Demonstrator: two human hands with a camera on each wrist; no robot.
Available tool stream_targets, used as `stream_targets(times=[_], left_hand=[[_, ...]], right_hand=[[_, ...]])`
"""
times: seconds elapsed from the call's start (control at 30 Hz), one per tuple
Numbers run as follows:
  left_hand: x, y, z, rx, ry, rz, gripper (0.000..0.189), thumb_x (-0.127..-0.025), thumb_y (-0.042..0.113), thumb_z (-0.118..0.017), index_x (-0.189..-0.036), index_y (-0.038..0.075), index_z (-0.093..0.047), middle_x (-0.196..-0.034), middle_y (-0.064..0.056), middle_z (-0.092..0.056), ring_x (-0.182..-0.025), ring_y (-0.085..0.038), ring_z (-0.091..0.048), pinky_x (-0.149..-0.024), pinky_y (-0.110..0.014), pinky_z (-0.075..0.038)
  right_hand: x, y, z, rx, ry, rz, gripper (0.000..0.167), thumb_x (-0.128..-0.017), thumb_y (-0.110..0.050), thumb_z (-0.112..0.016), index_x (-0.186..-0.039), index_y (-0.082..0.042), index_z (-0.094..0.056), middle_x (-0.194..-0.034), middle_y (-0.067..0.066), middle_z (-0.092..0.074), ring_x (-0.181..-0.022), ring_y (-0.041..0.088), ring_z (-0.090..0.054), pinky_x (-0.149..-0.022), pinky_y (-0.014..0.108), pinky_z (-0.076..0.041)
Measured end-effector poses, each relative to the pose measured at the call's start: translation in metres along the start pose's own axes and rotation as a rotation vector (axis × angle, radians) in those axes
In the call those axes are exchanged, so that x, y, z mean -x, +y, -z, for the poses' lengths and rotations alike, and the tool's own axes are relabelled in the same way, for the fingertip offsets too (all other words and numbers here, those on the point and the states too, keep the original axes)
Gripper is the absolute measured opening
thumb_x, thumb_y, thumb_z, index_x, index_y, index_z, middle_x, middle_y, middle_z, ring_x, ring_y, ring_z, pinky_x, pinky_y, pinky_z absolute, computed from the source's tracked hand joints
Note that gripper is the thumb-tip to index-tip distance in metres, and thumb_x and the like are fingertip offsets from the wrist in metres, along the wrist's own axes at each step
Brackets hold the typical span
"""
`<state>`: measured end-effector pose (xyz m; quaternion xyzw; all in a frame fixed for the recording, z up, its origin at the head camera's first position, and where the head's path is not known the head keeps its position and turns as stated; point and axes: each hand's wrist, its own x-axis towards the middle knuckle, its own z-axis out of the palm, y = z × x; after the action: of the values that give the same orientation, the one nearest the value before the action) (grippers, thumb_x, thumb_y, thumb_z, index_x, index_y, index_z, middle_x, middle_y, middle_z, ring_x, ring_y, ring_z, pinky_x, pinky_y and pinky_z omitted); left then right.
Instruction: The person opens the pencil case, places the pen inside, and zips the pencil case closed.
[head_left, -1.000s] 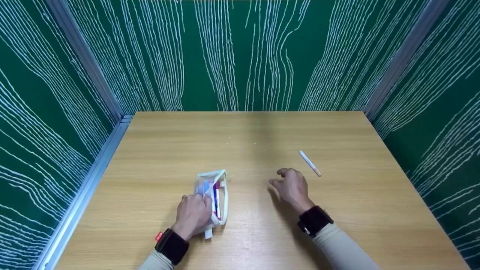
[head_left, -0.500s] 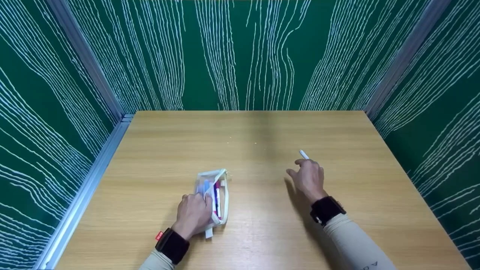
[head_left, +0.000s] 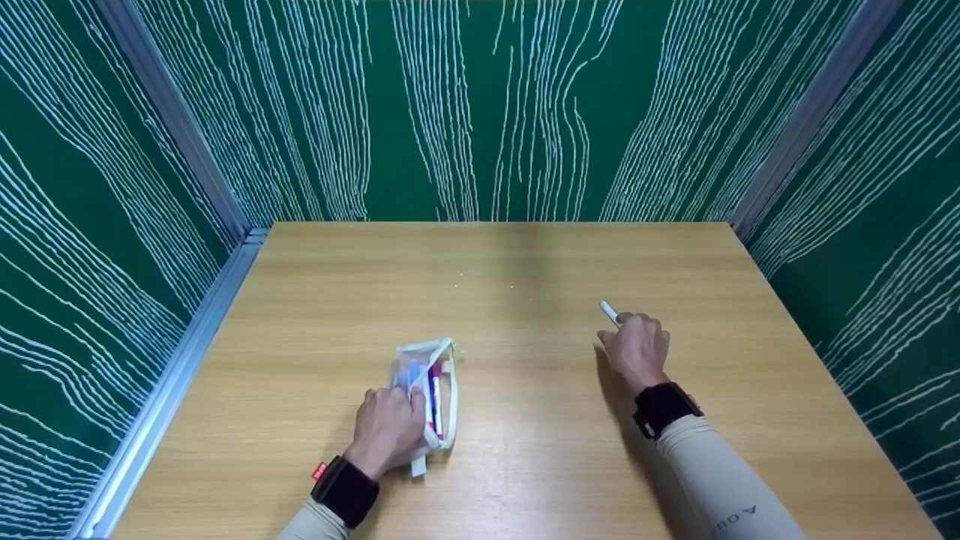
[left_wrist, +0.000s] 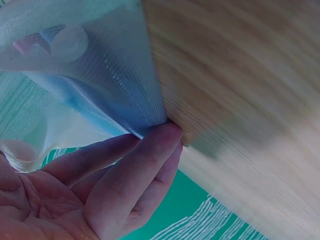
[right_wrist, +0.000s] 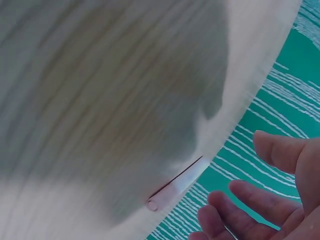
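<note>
A white mesh pencil case (head_left: 405, 355) lies unzipped on the table, left of centre. Several pens (head_left: 437, 405), white, purple and blue, show inside it. My left hand (head_left: 386, 427) grips its left side; in the left wrist view the fingers (left_wrist: 135, 170) meet the mesh wall (left_wrist: 130, 65). On the right, a white marker (head_left: 608, 310) with a pinkish end lies on the table, partly hidden behind my right hand (head_left: 639, 349) in the head view. The right wrist view shows the marker (right_wrist: 180, 183) apart from that hand (right_wrist: 250, 210), whose fingers are spread and hold nothing.
The wooden table (head_left: 517, 420) spans the work area. Green walls (head_left: 517, 112) with white wavy lines stand at its back and sides, with metal posts (head_left: 172, 112) at the corners. A few tiny specks (head_left: 512, 286) lie near the table's middle.
My right hand has moved to the right, over to the marker, and now covers most of it in the head view. The left hand and the pencil case have stayed put.
</note>
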<state>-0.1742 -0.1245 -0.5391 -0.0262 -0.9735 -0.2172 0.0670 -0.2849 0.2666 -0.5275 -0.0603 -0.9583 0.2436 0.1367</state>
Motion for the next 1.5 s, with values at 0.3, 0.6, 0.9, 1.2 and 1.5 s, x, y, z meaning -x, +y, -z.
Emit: stream_targets(times=[0.3, 0.6, 0.9, 1.2, 1.5], left_hand=[[0.000, 0.000, -0.001, -0.017, 0.041, -0.019, 0.048, -0.102, 0.027, -0.044, -0.059, 0.009, -0.053, -0.074, -0.023, -0.067, -0.071, -0.042, -0.064, -0.066, -0.051, -0.051], [0.000, 0.000, -0.001, -0.016, 0.033, -0.023, 0.047, -0.102, 0.026, -0.044, -0.057, 0.013, -0.047, -0.070, -0.020, -0.064, -0.067, -0.038, -0.063, -0.065, -0.050, -0.050], [0.000, 0.000, -0.001, -0.010, 0.024, -0.013, 0.049, -0.103, 0.027, -0.043, -0.057, 0.013, -0.047, -0.068, -0.017, -0.061, -0.067, -0.037, -0.061, -0.067, -0.050, -0.050], [-0.001, -0.001, -0.001, 0.000, 0.004, 0.005, 0.049, -0.104, 0.029, -0.043, -0.057, 0.014, -0.046, -0.067, -0.015, -0.060, -0.067, -0.035, -0.060, -0.067, -0.049, -0.049], [0.000, -0.001, -0.002, -0.007, 0.022, -0.001, 0.048, -0.102, 0.026, -0.045, -0.055, 0.012, -0.045, -0.066, -0.016, -0.059, -0.065, -0.035, -0.060, -0.062, -0.048, -0.048]], right_hand=[[-0.009, 0.016, -0.003, 0.089, 0.048, 0.023, 0.029, -0.085, -0.018, -0.078, -0.100, 0.006, -0.072, -0.090, 0.026, -0.067, -0.092, 0.051, -0.061, -0.080, 0.062, -0.044], [-0.014, 0.031, -0.005, 0.191, 0.061, 0.025, 0.021, -0.085, -0.013, -0.076, -0.083, 0.006, -0.066, -0.077, 0.025, -0.063, -0.081, 0.051, -0.062, -0.071, 0.063, -0.047], [-0.016, 0.034, -0.006, 0.175, 0.041, 0.018, 0.011, -0.084, -0.001, -0.066, -0.077, 0.007, -0.065, -0.075, 0.027, -0.065, -0.075, 0.049, -0.065, -0.071, 0.063, -0.047], [-0.017, 0.032, -0.004, 0.185, -0.016, 0.008, 0.009, -0.084, 0.004, -0.060, -0.077, 0.009, -0.062, -0.074, 0.029, -0.064, -0.072, 0.048, -0.065, -0.068, 0.063, -0.051], [-0.017, 0.022, 0.000, 0.149, -0.040, -0.009, 0.010, -0.082, 0.003, -0.056, -0.073, 0.005, -0.060, -0.075, 0.026, -0.065, -0.075, 0.047, -0.066, -0.071, 0.061, -0.051]])
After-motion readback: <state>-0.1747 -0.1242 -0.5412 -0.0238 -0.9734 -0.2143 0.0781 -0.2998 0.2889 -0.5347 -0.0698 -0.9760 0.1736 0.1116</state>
